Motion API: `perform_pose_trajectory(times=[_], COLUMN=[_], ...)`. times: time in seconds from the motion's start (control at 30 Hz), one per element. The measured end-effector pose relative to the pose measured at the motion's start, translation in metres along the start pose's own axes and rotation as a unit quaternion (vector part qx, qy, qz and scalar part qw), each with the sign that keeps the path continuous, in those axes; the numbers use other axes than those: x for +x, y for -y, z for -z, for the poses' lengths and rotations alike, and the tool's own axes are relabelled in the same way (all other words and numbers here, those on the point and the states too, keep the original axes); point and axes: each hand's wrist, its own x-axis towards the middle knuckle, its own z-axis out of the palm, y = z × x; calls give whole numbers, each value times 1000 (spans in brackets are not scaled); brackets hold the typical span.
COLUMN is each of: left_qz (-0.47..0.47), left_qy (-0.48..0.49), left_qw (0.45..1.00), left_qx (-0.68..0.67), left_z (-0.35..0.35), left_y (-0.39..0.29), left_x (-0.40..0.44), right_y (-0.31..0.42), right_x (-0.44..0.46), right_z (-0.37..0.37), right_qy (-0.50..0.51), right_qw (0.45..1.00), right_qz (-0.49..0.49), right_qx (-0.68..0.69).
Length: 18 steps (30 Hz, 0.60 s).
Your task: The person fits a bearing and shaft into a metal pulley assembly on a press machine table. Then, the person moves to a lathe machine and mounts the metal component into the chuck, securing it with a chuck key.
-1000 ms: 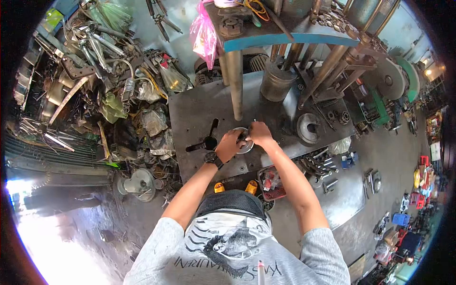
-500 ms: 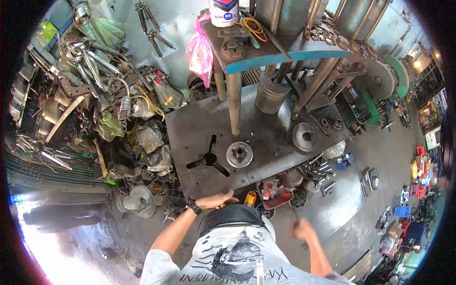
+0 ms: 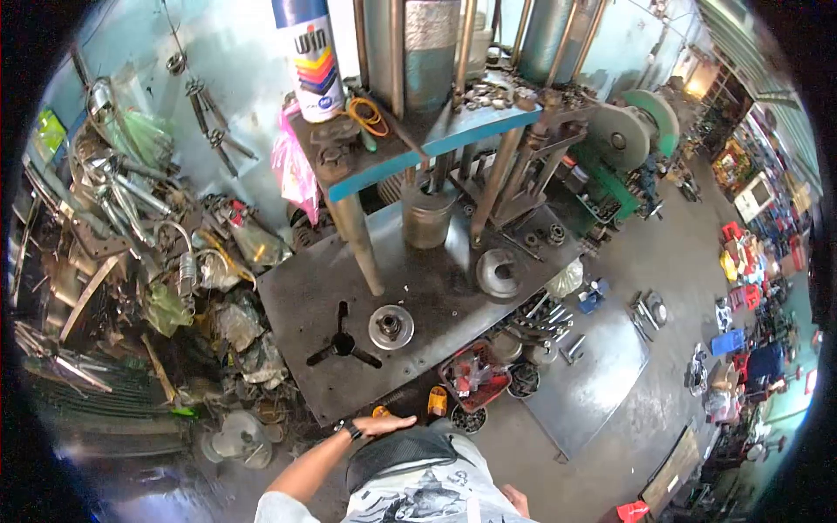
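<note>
My left hand point(image 3: 388, 424), with a black watch on its wrist, is held out in front of my waist, fingers stretched and nothing seen in it. It is near the front edge of a steel press table point(image 3: 288, 292). On the table sits a round metal flange with a raised hub point(image 3: 391, 328), beside a three-armed slot cut in the plate. Farther right lie a slotted metal ring point(image 3: 500, 275) and a metal cylinder point(image 3: 428, 222). My right hand point(image 3: 516, 499) is low at my right side, mostly hidden by my shirt; its fingers do not show clearly.
A spray can point(image 3: 312, 74) and an orange cord point(image 3: 366, 113) stand on the blue-edged upper plate point(image 3: 436, 146). A red basket point(image 3: 479, 379) is on the floor by the table. A bench grinder point(image 3: 621, 138) is at the back right. Metal parts and bags pile up at left.
My view has tilted up and turned right, so the table sits lower and farther left. My right hand has drawn back toward my side. My left hand stays stretched out at my waist.
</note>
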Motion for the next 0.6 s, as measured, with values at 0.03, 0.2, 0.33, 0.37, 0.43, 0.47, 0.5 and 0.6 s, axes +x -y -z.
perform_pose_trajectory(times=[0.03,0.2,0.33,0.37,0.43,0.47,0.5,0.6], left_qz=[1,-84,104,67,35,37,103,142], left_qy=[-25,-113,-232,-257,-312,-346,-336,-364], left_qw=[1000,987,967,964,949,937,936,920], left_qx=[9,79,-18,-21,9,43,15,18], left_z=[2,-13,-66,-80,-89,-90,-87,-80], left_y=[5,35,-8,-8,25,26,25,27], left_x=[-7,-56,-148,-158,-157,-158,-156,-148], right_y=[12,66,91,106,132,134,134,123], right_x=[5,31,67,77,85,86,88,88], right_z=[-1,-5,-17,-26,-35,-37,-36,-28], right_qy=[5,29,64,83,128,129,132,164], right_qw=[999,966,929,928,928,927,925,914], right_qz=[24,99,184,201,201,202,204,170], right_qx=[-39,-239,-316,-304,-288,-289,-293,-329])
